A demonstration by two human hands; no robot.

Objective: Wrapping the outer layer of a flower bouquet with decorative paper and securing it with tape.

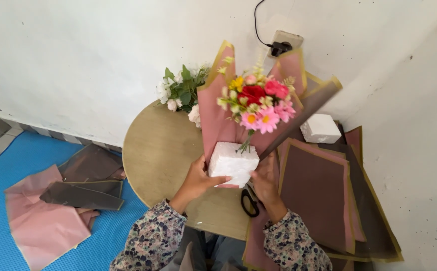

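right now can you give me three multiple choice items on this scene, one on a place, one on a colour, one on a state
1. Where do the scissors lie?
A. on the blue mat
B. on the round table, below the foam block
C. on the wall

2. What colour is the rose in the middle of the bunch?
A. red
B. blue
C. white

3. How is the foam block held?
A. lying free
B. by one hand
C. between both hands, left and right

Answers: 1 B, black handles show by the right hand; 2 A, it is deep red; 3 C, a hand grips each side.
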